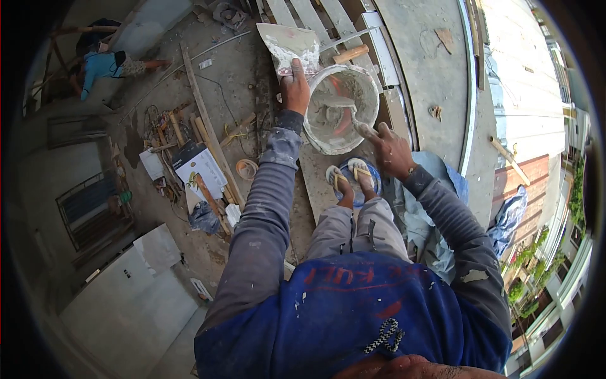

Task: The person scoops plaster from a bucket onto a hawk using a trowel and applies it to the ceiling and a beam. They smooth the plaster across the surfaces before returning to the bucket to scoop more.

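A bucket (310, 129) crusted with pale plaster stands in front of me, with wet grey mix inside. My left hand (295, 91) grips a flat, plaster-smeared board (287, 39) just beyond the bucket's left rim, thumb on top. At the right rim my right hand (390, 150) is closed round the handle of a trowel (338, 102), whose blade lies in the bucket over the mix. Part of that handle is hidden by the fingers. A wooden stick (351, 54) rests just past the bucket.
Wooden planks (211, 129), a printed box (201, 169) and scraps lie at left, near a small tub (247, 168). A co-worker (104, 66) in a blue shirt is at the upper left. Blue plastic sheeting (435, 208) lies at right. My sandalled feet are below the bucket.
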Action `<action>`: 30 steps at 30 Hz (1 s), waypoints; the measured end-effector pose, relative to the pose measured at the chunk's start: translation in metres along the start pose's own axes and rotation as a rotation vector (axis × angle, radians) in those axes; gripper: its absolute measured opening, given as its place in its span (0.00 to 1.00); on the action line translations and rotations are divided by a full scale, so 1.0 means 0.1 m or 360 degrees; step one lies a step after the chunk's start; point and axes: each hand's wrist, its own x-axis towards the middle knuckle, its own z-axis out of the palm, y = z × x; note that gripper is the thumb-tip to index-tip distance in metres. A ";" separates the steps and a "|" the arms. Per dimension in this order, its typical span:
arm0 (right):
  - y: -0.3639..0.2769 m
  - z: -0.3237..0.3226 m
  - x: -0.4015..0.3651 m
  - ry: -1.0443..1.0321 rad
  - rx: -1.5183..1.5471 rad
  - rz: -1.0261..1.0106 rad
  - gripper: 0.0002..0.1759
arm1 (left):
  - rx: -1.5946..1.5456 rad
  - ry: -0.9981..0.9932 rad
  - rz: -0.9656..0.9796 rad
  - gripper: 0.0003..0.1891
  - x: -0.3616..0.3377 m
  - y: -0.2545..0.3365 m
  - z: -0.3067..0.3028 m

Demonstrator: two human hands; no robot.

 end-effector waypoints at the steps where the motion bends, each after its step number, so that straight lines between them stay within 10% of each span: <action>1: 0.03 0.00 -0.09 -0.0139 -0.0105 -0.0019 0.30 | 0.0006 0.0002 0.0014 0.30 0.04 -0.02 0.01; 16: 0.01 -0.11 -0.39 -0.0305 -0.0138 0.0220 0.30 | -0.0089 0.0274 0.0316 0.33 -0.07 0.04 0.20; 30: -0.17 -0.13 -0.32 -0.0100 -0.0061 0.0363 0.30 | 0.0069 0.0092 -0.0002 0.33 -0.17 0.23 0.17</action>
